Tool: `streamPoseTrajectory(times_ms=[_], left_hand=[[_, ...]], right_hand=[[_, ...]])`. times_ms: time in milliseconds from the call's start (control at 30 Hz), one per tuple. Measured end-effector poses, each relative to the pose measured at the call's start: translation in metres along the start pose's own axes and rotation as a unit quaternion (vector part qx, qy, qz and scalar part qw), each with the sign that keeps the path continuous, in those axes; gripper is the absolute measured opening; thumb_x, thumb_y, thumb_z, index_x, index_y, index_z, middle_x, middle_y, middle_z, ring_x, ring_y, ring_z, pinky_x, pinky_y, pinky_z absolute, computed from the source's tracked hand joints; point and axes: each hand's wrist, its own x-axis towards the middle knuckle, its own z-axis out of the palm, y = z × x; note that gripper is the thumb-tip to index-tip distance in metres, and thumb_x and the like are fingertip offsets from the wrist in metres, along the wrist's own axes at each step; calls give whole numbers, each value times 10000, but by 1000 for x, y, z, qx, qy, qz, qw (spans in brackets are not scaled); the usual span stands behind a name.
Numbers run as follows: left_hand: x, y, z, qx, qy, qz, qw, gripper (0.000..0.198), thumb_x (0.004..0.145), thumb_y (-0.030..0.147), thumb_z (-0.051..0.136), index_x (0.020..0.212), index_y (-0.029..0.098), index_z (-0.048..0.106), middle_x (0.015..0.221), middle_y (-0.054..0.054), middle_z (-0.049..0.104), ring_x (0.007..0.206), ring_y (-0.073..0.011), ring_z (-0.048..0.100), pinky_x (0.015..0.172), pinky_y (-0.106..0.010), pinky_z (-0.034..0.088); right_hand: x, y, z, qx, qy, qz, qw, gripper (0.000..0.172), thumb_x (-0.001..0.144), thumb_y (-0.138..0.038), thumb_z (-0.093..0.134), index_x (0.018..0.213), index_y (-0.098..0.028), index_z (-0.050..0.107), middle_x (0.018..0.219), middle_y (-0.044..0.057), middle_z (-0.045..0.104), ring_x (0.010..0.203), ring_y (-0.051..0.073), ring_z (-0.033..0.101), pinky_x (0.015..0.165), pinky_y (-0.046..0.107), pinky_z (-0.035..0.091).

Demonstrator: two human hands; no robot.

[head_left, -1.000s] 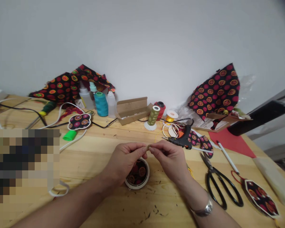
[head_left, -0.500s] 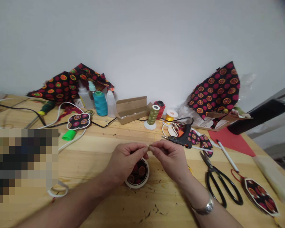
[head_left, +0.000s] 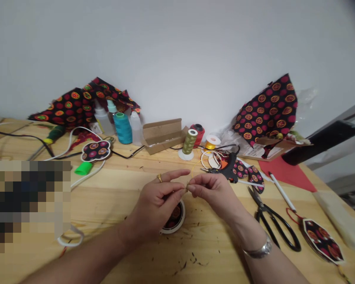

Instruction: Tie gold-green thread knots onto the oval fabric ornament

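Near the middle of the table my left hand (head_left: 156,201) and my right hand (head_left: 214,193) meet at the fingertips. Both are closed in a pinch around a tiny brownish thing (head_left: 187,186), too small to name. On the left hand another finger stretches out above the pinch. Below it, partly hidden by that hand, lies a round white-rimmed piece (head_left: 182,219) with dark patterned fabric inside. Beyond my right hand lies a black glue gun (head_left: 230,169), beside white rings and patterned fabric pieces.
Black-handled scissors (head_left: 276,225), a white pen (head_left: 282,192) and an octagonal fabric piece (head_left: 322,240) lie to the right. At the back stand thread spools, including an olive one (head_left: 189,142) and a teal one (head_left: 123,128), plus an open cardboard box (head_left: 164,136). Cables cross the left side.
My left hand has lifted a finger away from its curled grip. The two hands stay together at the pinch, and the right hand has shifted slightly. The view has moved a little.
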Motion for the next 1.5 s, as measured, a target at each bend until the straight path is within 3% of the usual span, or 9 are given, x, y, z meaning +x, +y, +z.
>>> streamPoseTrajectory(times_ms=[200,400,633,900,1100,1500], left_hand=[[-4,0,1,33,-6,76,997,191,804,138,523,841,194,702,1126,-77,649,989,-178,606,859,-282,473],[-5,1,1,26,-19,95,995,201,798,104,522,848,175,703,1077,-93,669,922,-162,634,811,-257,499],[-5,-1,2,21,-7,105,994,191,788,100,539,841,184,702,960,-72,701,874,-159,642,789,-260,513],[-4,-4,1,47,13,119,992,182,786,88,548,854,169,697,929,-57,692,845,-125,628,780,-198,491],[-3,-3,2,37,26,106,993,169,786,101,552,823,177,699,873,-48,685,820,-133,623,749,-207,497],[2,-2,0,-29,94,5,995,136,759,120,589,733,196,698,834,-9,673,789,-120,620,733,-196,494]], right_hand=[[0,-2,-4,15,-55,11,998,153,685,-251,651,580,-144,620,518,-45,525,478,59,377,492,211,294],[-1,-6,-4,54,-75,47,995,196,662,-275,670,552,-136,586,478,-58,464,435,47,296,431,210,200],[2,3,-7,63,-82,73,992,212,630,-318,699,640,-122,622,482,-59,460,445,52,303,438,212,195],[2,0,-5,61,-57,84,993,236,625,-333,705,603,-128,592,456,-65,461,404,38,284,405,207,149],[2,1,-4,49,-47,70,995,263,651,-350,699,580,-127,580,453,-68,439,405,36,290,398,206,139],[1,4,-5,33,-49,62,996,197,702,-318,660,666,-124,649,498,-45,491,435,41,339,420,206,185]])
